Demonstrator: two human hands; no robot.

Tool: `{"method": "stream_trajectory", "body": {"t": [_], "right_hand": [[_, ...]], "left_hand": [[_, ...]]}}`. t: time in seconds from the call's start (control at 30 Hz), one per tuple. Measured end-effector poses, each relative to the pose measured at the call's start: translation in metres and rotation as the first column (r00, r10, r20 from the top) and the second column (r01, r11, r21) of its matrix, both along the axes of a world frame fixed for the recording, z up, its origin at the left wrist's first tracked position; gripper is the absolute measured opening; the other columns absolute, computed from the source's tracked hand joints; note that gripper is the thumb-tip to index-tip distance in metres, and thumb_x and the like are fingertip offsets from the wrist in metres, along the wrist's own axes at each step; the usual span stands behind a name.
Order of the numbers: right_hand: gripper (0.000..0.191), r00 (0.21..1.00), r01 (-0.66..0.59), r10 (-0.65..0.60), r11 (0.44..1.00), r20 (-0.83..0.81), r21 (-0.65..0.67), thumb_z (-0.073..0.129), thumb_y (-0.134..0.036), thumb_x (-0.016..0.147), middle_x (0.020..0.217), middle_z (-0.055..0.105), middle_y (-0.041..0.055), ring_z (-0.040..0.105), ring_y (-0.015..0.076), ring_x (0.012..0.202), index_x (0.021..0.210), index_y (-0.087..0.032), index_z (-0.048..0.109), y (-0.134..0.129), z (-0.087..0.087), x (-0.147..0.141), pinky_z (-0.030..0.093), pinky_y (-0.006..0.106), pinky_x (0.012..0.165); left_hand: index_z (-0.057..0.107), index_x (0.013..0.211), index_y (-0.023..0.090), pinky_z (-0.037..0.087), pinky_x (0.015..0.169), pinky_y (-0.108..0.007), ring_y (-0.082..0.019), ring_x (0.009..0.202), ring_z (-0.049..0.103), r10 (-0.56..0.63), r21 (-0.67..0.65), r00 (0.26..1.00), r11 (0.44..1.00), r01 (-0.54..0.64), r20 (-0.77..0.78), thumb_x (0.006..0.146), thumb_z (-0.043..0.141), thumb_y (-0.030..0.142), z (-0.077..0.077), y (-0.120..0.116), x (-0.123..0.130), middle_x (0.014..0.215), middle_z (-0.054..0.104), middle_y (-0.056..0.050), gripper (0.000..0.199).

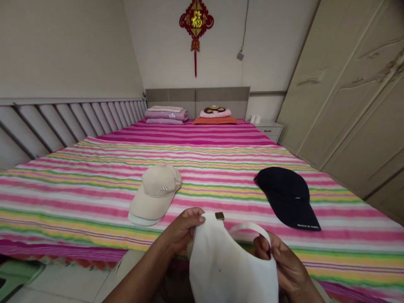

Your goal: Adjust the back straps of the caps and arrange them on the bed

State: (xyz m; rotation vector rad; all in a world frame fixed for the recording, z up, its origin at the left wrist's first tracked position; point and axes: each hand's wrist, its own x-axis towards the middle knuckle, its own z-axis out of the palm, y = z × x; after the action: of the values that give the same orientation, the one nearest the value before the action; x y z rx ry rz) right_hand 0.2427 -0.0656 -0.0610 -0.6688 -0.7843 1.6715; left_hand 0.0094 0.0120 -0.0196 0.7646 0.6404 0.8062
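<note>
A white cap (233, 269) is held up between my two hands at the near edge of the bed, its back opening facing up. My left hand (186, 227) pinches the cap's edge beside a small brass-coloured buckle (219, 216). On the other side, my right hand (284, 261) grips the edge where the loose white strap (251, 227) curves up from it. Beyond my left hand lies a beige cap (158, 187) with its brim toward me. A dark navy cap (285, 191) rests beyond my right hand, brim pointing near and right.
The bed (208, 168) has a striped cover, with folded purple bedding (166, 115) and a pink stack (216, 113) by the headboard. A railing (72, 122) runs along the left. Wardrobes (350, 92) stand at right, near a nightstand (268, 129). A green stool (22, 273) is at lower left.
</note>
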Motion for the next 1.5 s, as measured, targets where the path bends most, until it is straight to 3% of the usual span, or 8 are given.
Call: {"method": "stream_trajectory", "body": {"t": [0.2, 0.43, 0.7, 0.93, 1.07, 1.2, 1.27, 1.5], "right_hand": [[0.029, 0.997, 0.034, -0.040, 0.996, 0.067, 0.085, 0.068, -0.035, 0.056, 0.047, 0.040, -0.0036, 0.037, 0.0115, 0.043, 0.057, -0.021, 0.042, -0.001, 0.025, -0.003, 0.030, 0.025, 0.044], [0.024, 0.999, 0.044, -0.037, 0.960, -0.030, 0.275, 0.067, -0.028, 0.061, 0.051, 0.044, -0.0018, 0.040, 0.0125, 0.048, 0.055, -0.020, 0.045, -0.001, 0.056, -0.017, 0.031, 0.027, 0.047], [0.020, 0.998, 0.056, -0.039, 0.949, -0.059, 0.311, 0.056, -0.039, 0.075, 0.043, 0.043, -0.0027, 0.041, 0.0110, 0.044, 0.075, -0.019, 0.058, -0.004, 0.060, -0.029, 0.027, 0.023, 0.044], [0.013, 0.973, 0.222, -0.232, 0.919, -0.006, 0.325, 0.056, -0.032, 0.078, 0.049, 0.050, -0.0030, 0.043, 0.0068, 0.042, 0.079, -0.020, 0.059, 0.001, 0.094, -0.023, 0.031, 0.020, 0.044], [0.018, 0.964, 0.145, -0.207, 0.936, 0.166, 0.321, 0.052, -0.035, 0.081, 0.045, 0.050, -0.0039, 0.039, 0.0040, 0.035, 0.081, -0.019, 0.060, -0.002, 0.097, -0.025, 0.026, 0.017, 0.037], [0.012, 0.945, 0.086, -0.168, 0.955, 0.279, 0.284, 0.056, -0.030, 0.079, 0.068, 0.059, -0.0009, 0.043, 0.0020, 0.040, 0.085, -0.019, 0.059, -0.006, 0.094, -0.027, 0.030, 0.016, 0.039], [0.014, 0.937, 0.067, -0.156, 0.959, 0.313, 0.276, 0.057, -0.032, 0.078, 0.060, 0.055, -0.0027, 0.039, 0.0016, 0.038, 0.083, -0.018, 0.058, -0.007, 0.098, -0.027, 0.028, 0.015, 0.037], [0.025, 0.837, 0.058, -0.184, 0.966, 0.515, 0.251, 0.065, -0.037, 0.068, 0.050, 0.047, -0.0055, 0.035, 0.0026, 0.036, 0.068, -0.015, 0.053, 0.003, 0.126, -0.042, 0.024, 0.015, 0.033]], "left_hand": [[0.062, 0.068, 0.011, 0.035, 0.047, -0.021, -0.010, 0.049, 0.050, -0.076, 0.178, 0.978, 0.978, 0.112, -0.195, 0.060, 0.064, 0.015, 0.035, -0.004, -0.002, 0.059, 0.059, -0.004, 0.010], [0.056, 0.065, 0.014, 0.036, 0.040, -0.019, -0.008, 0.040, 0.047, 0.031, 0.205, 0.984, 0.979, 0.005, -0.173, 0.057, 0.070, 0.023, 0.066, -0.013, 0.009, 0.051, 0.055, 0.001, 0.019], [0.052, 0.063, 0.014, 0.032, 0.036, -0.017, -0.005, 0.037, 0.042, 0.069, 0.294, 0.961, 0.956, 0.014, -0.269, 0.056, 0.072, 0.034, 0.065, -0.003, 0.004, 0.047, 0.051, 0.004, 0.028], [0.058, 0.072, 0.014, 0.034, 0.040, -0.015, -0.005, 0.043, 0.047, 0.089, 0.441, 0.971, 0.897, 0.017, -0.220, 0.064, 0.067, 0.032, 0.089, -0.002, 0.003, 0.056, 0.056, 0.002, 0.022], [0.059, 0.068, 0.014, 0.033, 0.039, -0.014, -0.003, 0.041, 0.045, 0.031, 0.430, 0.970, 0.899, 0.079, -0.242, 0.062, 0.069, 0.028, 0.093, -0.005, 0.005, 0.052, 0.054, 0.003, 0.018], [0.061, 0.065, 0.014, 0.034, 0.041, -0.014, -0.002, 0.041, 0.044, 0.011, 0.407, 0.965, 0.908, 0.100, -0.263, 0.059, 0.071, 0.025, 0.086, -0.005, 0.009, 0.052, 0.054, 0.004, 0.017], [0.062, 0.070, 0.015, 0.036, 0.044, -0.015, -0.004, 0.045, 0.047, 0.001, 0.412, 0.963, 0.904, 0.114, -0.269, 0.059, 0.072, 0.025, 0.084, -0.005, 0.010, 0.057, 0.057, 0.003, 0.017], [0.064, 0.070, 0.016, 0.039, 0.053, -0.016, -0.005, 0.054, 0.050, 0.094, 0.603, 0.959, 0.793, 0.090, -0.267, 0.062, 0.069, 0.024, 0.088, -0.012, 0.019, 0.063, 0.061, 0.002, 0.012]]}}
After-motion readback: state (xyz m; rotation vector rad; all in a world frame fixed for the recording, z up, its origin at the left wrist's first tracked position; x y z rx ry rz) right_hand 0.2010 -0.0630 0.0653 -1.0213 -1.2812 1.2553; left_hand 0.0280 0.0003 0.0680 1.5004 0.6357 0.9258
